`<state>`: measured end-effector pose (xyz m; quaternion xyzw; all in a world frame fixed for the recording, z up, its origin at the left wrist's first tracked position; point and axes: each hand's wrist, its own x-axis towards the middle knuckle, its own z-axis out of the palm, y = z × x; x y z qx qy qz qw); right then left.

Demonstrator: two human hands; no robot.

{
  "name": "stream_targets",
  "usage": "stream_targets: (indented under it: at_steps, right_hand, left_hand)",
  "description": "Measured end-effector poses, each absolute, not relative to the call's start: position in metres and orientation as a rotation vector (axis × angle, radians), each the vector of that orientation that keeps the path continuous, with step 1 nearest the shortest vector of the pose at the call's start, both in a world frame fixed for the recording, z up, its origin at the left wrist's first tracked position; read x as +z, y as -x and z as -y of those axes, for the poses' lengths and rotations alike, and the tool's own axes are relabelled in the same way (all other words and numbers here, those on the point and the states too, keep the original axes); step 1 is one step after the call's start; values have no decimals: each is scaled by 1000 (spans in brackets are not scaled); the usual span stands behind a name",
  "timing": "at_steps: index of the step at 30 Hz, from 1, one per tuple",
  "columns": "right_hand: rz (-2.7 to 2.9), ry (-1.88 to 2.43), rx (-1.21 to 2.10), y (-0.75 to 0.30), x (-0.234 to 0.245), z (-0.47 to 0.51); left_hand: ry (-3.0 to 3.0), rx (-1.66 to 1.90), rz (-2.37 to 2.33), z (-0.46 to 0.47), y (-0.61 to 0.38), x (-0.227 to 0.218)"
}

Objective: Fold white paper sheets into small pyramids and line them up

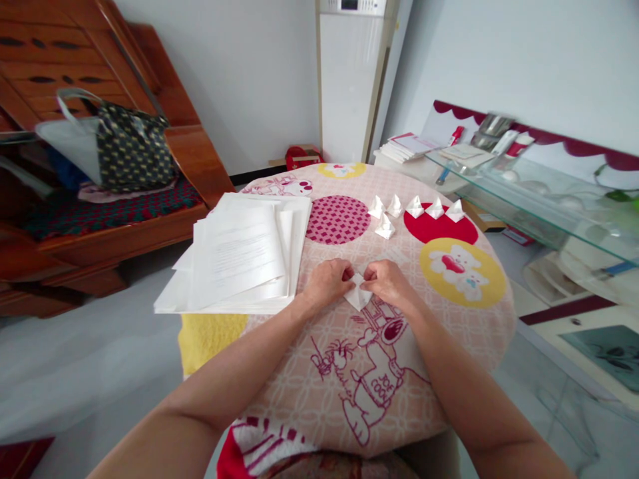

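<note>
A small piece of folded white paper [358, 299] lies at the middle of the cloth-covered table, its lower point toward me. My left hand [329, 279] pinches its left side, and my right hand [388, 283] pinches the right side. The fingertips of both hands hide part of its upper edges. Beyond my hands stand several small folded paper shapes [385, 226], peaked like little boats, most of them in a row toward the right. Left of my left hand lies a stack of white paper sheets [239, 259], with a printed sheet on top.
The round table carries a patterned pink cloth [294, 386]. At the right is a glass shelf [529, 199] holding bowls and papers. A wooden bench [184, 159] with a dotted bag [134, 146] stands at the left. A white upright cabinet [349, 80] is behind the table.
</note>
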<state>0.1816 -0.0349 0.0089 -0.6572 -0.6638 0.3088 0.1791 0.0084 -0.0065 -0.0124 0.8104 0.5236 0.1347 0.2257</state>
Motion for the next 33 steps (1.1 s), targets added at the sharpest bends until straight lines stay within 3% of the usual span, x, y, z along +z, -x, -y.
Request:
stream_targets:
  at_steps: [33]
  right_hand:
    - [1877,1850,908,-186,10,34]
  left_hand:
    - [-2367,211,-1436,15,-5,6]
